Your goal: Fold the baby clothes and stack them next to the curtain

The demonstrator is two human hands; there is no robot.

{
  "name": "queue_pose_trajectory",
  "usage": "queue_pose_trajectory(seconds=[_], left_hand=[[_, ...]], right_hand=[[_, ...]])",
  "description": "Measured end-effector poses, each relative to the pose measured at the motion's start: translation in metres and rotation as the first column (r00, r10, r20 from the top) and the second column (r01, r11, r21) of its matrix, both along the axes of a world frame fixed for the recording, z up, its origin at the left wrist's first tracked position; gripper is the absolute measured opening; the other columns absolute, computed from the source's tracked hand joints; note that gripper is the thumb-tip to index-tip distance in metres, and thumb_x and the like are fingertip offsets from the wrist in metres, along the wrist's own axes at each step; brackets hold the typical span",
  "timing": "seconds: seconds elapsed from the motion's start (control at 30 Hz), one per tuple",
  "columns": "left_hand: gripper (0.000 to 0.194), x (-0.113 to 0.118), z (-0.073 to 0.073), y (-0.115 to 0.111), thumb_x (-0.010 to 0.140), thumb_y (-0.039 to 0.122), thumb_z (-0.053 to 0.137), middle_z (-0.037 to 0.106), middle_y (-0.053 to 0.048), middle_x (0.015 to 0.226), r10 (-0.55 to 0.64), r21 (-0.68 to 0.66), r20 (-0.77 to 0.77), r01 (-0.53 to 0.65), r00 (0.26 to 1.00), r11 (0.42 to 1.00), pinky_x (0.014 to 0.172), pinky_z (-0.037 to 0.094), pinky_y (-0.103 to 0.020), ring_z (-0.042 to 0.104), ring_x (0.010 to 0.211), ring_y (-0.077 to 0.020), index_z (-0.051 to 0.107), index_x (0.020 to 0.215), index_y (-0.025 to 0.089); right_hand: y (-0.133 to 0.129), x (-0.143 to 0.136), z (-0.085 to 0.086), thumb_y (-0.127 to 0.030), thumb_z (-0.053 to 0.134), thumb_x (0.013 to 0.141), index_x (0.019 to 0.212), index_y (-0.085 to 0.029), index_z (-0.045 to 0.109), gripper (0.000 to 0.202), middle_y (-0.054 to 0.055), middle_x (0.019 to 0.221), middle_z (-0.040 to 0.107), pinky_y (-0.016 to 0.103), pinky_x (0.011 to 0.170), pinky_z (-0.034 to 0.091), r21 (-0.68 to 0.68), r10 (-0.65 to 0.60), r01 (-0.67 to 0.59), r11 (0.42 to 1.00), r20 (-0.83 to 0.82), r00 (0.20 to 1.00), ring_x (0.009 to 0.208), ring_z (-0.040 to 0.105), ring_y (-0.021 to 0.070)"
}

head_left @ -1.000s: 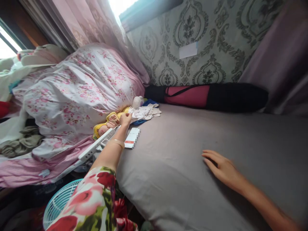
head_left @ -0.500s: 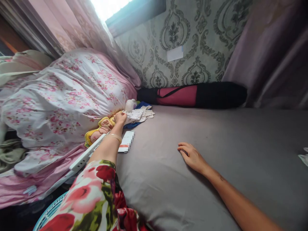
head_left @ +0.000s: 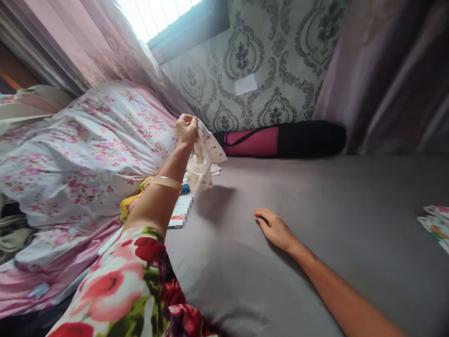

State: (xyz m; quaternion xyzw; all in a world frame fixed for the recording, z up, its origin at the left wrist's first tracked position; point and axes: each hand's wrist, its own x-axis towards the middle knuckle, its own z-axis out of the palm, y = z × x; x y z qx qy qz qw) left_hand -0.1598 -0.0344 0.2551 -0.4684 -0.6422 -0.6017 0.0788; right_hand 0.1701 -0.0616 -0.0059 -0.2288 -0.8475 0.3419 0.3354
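My left hand (head_left: 187, 128) is closed on one edge of a white garment with small dark prints (head_left: 212, 149), which hangs loosely above the bed and casts a shadow. Its exact kind is unclear. Below it, more light cloth and a bit of blue fabric (head_left: 185, 188) lie on the sheet, partly hidden. My right hand (head_left: 275, 228) rests over the grey bed sheet (head_left: 315, 196), fingers loosely extended and thumb apart, holding nothing.
A flowered quilt (head_left: 87, 135) is heaped at left, with a yellow cushion-like item (head_left: 128, 206) beside my left forearm. A white box-like item (head_left: 180, 210) lies nearby. A black and red long bag (head_left: 252, 142) lies along the wall. Crumpled patterned cloth (head_left: 435, 224) is at far right.
My left hand has risen from the small pile, lifting the white printed garment off the bed. My right hand has stayed nearly in place. The view has shifted slightly.
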Motion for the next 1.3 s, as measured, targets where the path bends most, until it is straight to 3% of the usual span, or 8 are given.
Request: queue_pose_trajectory(seconds=[0.1,0.3,0.47,0.63,0.8,1.0,1.17,1.3], left_hand=[[0.027,0.032,0.005,0.016,0.085,0.047,0.06,0.043,0.007,0.053,-0.066,0.128,0.085,0.055,0.994,0.99,0.045,0.038,-0.019,0.047,0.043,-0.0079,0.052,0.089,0.021],[0.029,0.102,0.005,0.022,0.084,0.049,0.062,0.054,0.004,0.059,-0.283,0.14,0.028,0.277,0.959,0.951,0.05,0.047,-0.019,0.059,0.057,-0.0106,0.057,0.094,0.022],[0.022,0.152,0.002,0.012,0.089,0.04,0.057,0.064,-0.001,0.074,-0.406,0.112,-0.073,0.412,0.911,0.904,0.061,0.053,-0.022,0.066,0.071,-0.0124,0.059,0.096,0.02],[0.021,0.184,-0.001,0.005,0.089,0.023,0.05,0.068,-0.002,0.087,-0.492,0.094,-0.184,0.514,0.851,0.853,0.075,0.055,-0.024,0.068,0.086,-0.0133,0.057,0.109,0.02],[0.033,0.195,-0.002,0.002,0.085,0.014,0.048,0.067,0.0,0.095,-0.437,0.099,-0.339,0.493,0.833,0.864,0.089,0.052,-0.029,0.066,0.1,-0.0153,0.055,0.115,0.023],[0.031,0.18,-0.008,-0.014,0.085,0.016,0.051,0.069,0.0,0.096,-0.258,0.082,-0.424,0.321,0.868,0.944,0.09,0.049,-0.03,0.064,0.099,-0.0158,0.057,0.114,0.023],[0.017,0.163,-0.021,-0.037,0.082,0.024,0.06,0.069,0.001,0.086,-0.092,0.057,-0.407,0.126,0.909,0.99,0.081,0.049,-0.026,0.063,0.084,-0.0142,0.065,0.098,0.021],[0.014,0.157,-0.035,-0.056,0.078,0.033,0.066,0.064,0.001,0.072,-0.128,-0.059,-0.311,0.116,0.942,0.992,0.065,0.046,-0.023,0.058,0.068,-0.0119,0.067,0.083,0.02]], right_hand=[[-0.002,0.002,0.01,-0.023,0.044,0.087,0.104,-0.02,0.068,0.029,0.008,0.107,0.071,0.039,0.093,0.049,-0.093,-0.075,0.07,0.993,-0.057,0.996,0.1,0.065,0.0214],[0.002,0.012,0.038,-0.034,0.042,0.09,0.106,-0.018,0.065,0.032,0.01,0.105,0.071,0.039,0.087,0.05,-0.203,-0.338,0.298,0.933,-0.205,0.918,0.093,0.066,0.0225],[0.007,0.023,0.062,-0.037,0.046,0.09,0.105,-0.015,0.06,0.03,0.013,0.106,0.064,0.04,0.084,0.05,-0.126,-0.523,0.515,0.848,-0.368,0.769,0.095,0.061,0.0232],[-0.005,0.027,0.082,-0.03,0.052,0.089,0.094,-0.02,0.057,0.012,0.008,0.096,0.057,0.036,0.076,0.051,0.057,-0.469,0.554,0.831,-0.464,0.751,0.088,0.057,0.0207],[-0.018,0.023,0.081,-0.016,0.05,0.086,0.112,-0.024,0.059,0.029,0.012,0.128,0.044,0.048,0.096,0.043,0.319,-0.459,0.551,0.771,-0.322,0.828,0.117,0.047,0.0271],[0.002,0.031,0.075,-0.019,0.048,0.085,0.131,-0.017,0.046,0.046,0.018,0.132,0.046,0.053,0.1,0.04,0.309,-0.592,0.638,0.705,-0.236,0.77,0.124,0.043,0.0309],[0.026,0.061,0.108,-0.024,0.048,0.086,0.118,-0.014,0.054,0.034,0.017,0.12,0.055,0.049,0.1,0.042,0.236,-0.579,0.699,0.675,-0.419,0.7,0.117,0.051,0.0283],[0.02,0.092,0.147,-0.034,0.053,0.088,0.096,-0.02,0.062,0.018,0.009,0.097,0.064,0.042,0.086,0.049,0.169,-0.594,0.713,0.68,-0.443,0.672,0.094,0.061,0.0243]])
